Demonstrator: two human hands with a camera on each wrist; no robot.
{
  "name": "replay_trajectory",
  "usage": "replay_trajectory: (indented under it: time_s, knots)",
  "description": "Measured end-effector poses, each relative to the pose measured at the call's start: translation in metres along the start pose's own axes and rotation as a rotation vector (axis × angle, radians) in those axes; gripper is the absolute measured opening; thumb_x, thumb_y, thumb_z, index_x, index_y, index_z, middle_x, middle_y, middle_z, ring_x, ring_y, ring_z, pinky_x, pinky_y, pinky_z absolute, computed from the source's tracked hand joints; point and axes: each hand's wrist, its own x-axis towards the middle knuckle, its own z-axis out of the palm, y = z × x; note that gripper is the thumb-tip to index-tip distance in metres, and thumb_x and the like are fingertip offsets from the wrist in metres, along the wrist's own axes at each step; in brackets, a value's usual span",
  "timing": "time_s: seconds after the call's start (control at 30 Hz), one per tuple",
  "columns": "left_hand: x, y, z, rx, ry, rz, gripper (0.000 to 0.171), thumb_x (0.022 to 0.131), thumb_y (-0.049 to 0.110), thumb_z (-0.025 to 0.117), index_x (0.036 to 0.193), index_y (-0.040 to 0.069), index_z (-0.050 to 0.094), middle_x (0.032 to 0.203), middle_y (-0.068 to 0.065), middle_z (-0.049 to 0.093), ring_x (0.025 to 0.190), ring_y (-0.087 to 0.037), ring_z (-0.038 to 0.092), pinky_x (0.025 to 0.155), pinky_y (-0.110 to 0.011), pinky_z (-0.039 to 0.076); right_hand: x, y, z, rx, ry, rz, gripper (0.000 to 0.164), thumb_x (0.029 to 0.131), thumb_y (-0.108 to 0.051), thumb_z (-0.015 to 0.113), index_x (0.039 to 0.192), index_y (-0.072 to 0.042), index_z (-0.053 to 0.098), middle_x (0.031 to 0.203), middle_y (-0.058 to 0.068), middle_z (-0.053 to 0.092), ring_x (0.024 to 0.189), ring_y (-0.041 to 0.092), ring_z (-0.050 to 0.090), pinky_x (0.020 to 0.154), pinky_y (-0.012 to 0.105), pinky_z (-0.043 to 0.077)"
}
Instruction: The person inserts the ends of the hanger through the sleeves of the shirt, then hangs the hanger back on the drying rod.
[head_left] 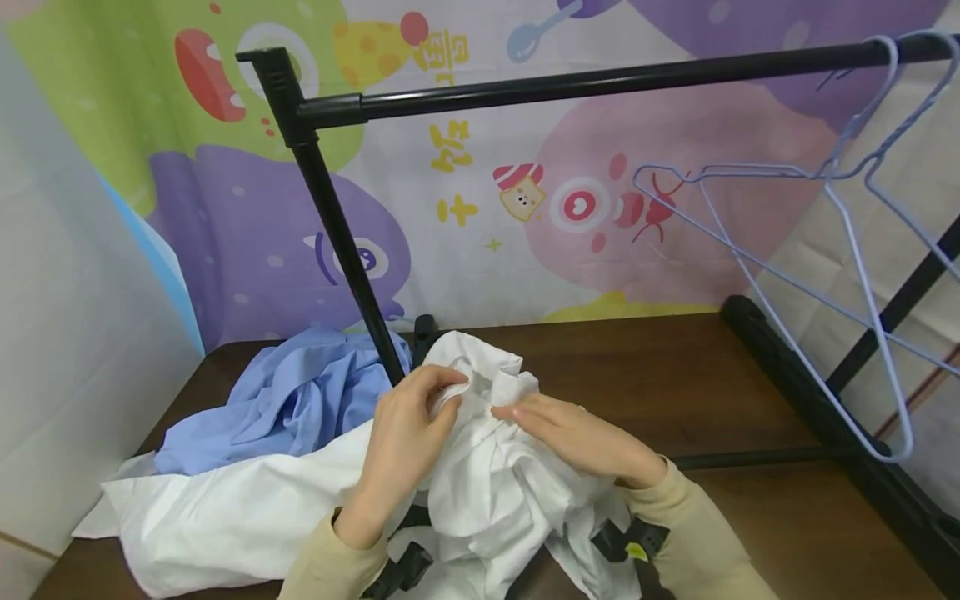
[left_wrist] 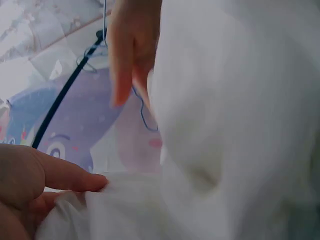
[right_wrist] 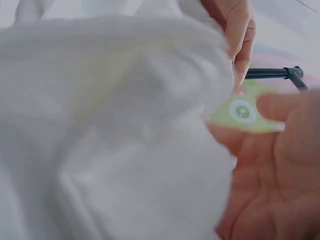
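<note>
A large bunched white garment (head_left: 495, 483) lies over the near part of the dark wooden table, its upper folds raised between the hands. My left hand (head_left: 408, 442) pinches the cloth near the top with thumb and fingers; in the left wrist view its fingertips (left_wrist: 95, 183) are right at a fabric edge. My right hand (head_left: 577, 433) touches the garment from the other side, fingers fairly straight. In the right wrist view, its palm (right_wrist: 270, 175) faces the cloth with the thumb held apart. Cloth hides some fingers of both hands.
Beside the white garment lies a crumpled blue garment (head_left: 292, 396) at the back left. A black rack (head_left: 615, 79) stands over the table, with blue hangers (head_left: 832, 175) on its right end. A cartoon-printed curtain (head_left: 480, 250) hangs behind; the wooden tabletop (head_left: 622, 383) extends right.
</note>
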Motion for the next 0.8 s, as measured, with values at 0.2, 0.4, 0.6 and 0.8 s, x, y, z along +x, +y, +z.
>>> replay_trajectory:
  time_s: [0.2,0.4,0.6,0.8]
  knots:
    - [-0.007,0.012,0.005,-0.023,0.048,0.103,0.019,0.073,-0.001,0.071,0.085,0.011,0.062,0.081,0.001,0.067,0.072,-0.01,0.062,0.065,-0.026,0.05,0.001,-0.007,-0.002,0.471,-0.024,0.221,0.058,0.097,-0.047,0.027,0.127,-0.004,0.051,0.129,0.012,0.047,0.098,0.021,0.054,0.079,0.033,0.048]
    - [-0.015,0.022,0.013,0.002,0.027,0.221,0.025,0.067,-0.007,0.068,0.072,0.013,0.055,0.067,0.005,0.061,0.056,-0.005,0.052,0.056,-0.02,0.045,-0.002,-0.013,-0.002,0.607,-0.004,0.249,0.056,0.095,-0.046,0.037,0.119,0.004,0.049,0.113,0.012,0.05,0.086,0.014,0.056,0.074,0.031,0.05]
    - [-0.023,0.027,0.025,0.017,0.005,0.357,0.025,0.065,-0.008,0.067,0.07,0.013,0.055,0.065,0.006,0.059,0.055,-0.004,0.046,0.053,-0.016,0.039,0.0,-0.012,0.002,0.61,0.025,0.206,0.046,0.094,-0.035,0.045,0.116,0.004,0.049,0.109,0.011,0.056,0.089,0.018,0.059,0.073,0.036,0.051]
    - [-0.025,0.027,0.032,0.098,-0.033,0.444,0.025,0.066,-0.005,0.068,0.075,0.015,0.056,0.068,0.006,0.058,0.062,-0.007,0.054,0.058,-0.021,0.043,0.004,-0.004,0.005,0.62,0.091,0.149,0.014,0.091,-0.014,0.048,0.092,-0.001,0.053,0.086,0.001,0.057,0.076,0.011,0.056,0.062,0.025,0.047]
